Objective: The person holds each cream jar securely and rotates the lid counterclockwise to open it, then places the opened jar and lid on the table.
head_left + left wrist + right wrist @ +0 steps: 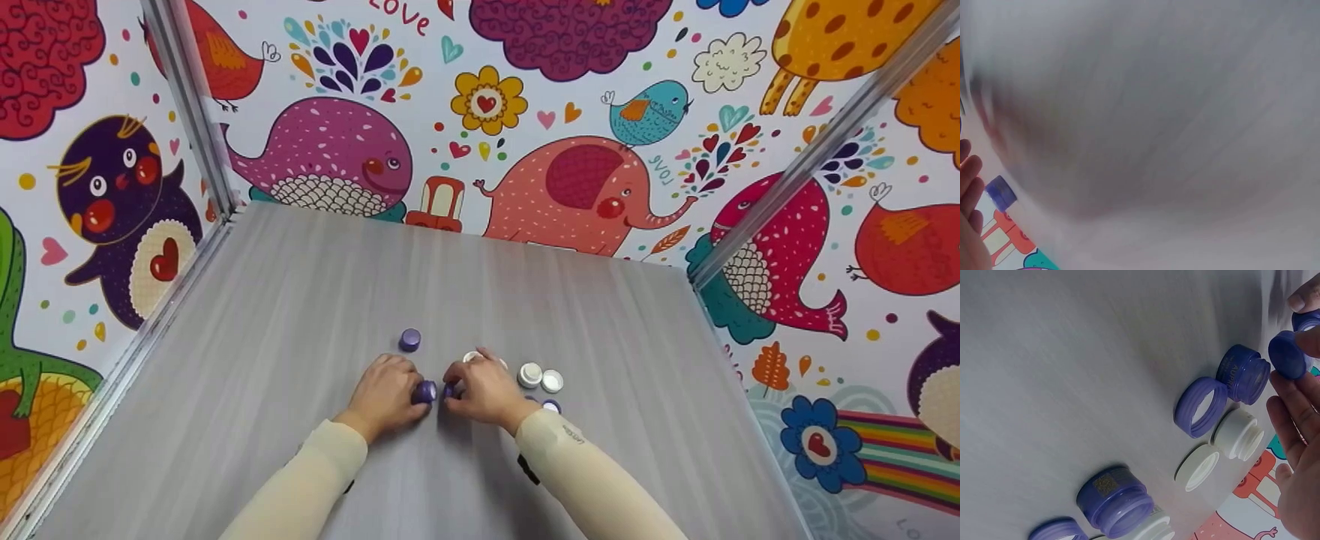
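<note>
My left hand grips a small purple jar, its open mouth turned toward the right hand. Just across a narrow gap, my right hand pinches a purple lid between thumb and fingers. The right wrist view shows the lid's flat top close beside the held jar. Beyond the left hand stands another purple jar; it also appears in the left wrist view as a purple jar near the left fingers.
Right of the right hand are an open white jar, its white lid and a purple lid. The right wrist view shows several open purple and white jars, including a purple jar. Patterned walls border the grey table.
</note>
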### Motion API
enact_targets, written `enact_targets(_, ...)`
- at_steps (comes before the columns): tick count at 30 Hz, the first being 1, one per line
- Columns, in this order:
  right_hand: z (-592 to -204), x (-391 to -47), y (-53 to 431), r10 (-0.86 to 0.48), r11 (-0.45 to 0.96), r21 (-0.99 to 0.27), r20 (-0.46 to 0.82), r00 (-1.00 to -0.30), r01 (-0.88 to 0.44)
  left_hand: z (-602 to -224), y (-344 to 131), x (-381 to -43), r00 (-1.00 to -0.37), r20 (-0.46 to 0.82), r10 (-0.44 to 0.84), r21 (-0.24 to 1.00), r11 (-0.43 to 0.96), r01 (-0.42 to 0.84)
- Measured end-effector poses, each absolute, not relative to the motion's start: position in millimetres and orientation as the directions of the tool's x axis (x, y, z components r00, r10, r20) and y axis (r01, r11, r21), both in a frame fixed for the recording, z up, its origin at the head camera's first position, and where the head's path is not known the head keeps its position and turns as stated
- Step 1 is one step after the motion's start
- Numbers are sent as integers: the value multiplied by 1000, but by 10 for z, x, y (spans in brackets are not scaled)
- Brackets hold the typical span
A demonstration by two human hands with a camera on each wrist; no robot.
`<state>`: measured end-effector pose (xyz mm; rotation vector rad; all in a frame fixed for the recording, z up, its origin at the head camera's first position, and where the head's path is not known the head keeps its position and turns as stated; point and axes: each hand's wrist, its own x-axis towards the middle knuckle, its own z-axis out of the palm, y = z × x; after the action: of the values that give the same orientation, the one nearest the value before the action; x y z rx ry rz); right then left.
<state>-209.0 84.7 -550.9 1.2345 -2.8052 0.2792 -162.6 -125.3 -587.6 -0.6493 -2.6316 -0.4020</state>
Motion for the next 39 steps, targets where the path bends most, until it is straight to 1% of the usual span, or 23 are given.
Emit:
enact_targets(7, -5529, -2093, 825, -736, 652, -117, 139, -663, -749, -5885, -1265, -1628, -812, 449, 374, 187, 849, 495)
enact_targets(15, -5552, -2101, 797, -733, 649, -148, 141, -665, -747, -5888, -1257, -1611, -827, 423, 370, 201, 852, 484)
enact_targets(20, -5582, -2103, 776, -737, 649, -130, 134, -662, -750, -5893, -1267, -1605, -831, 420, 365, 199, 856, 477)
enact_targets(26, -5607, -2090, 767, -727, 656, -116, 171, -665, -746, -5900, -1276, -1609, -829, 425, 364, 176, 865, 470)
enact_targets(32, -5615, -2095, 775, -727, 649, -123, 193, -659, -751, -5897, -1286, -1606, -837, 416, 356, 203, 861, 467)
enact_targets(39, -5605, -2092, 776, -753, 639, -49, 168, -637, -768, -5889, -1293, -1610, -847, 404, 346, 214, 864, 456)
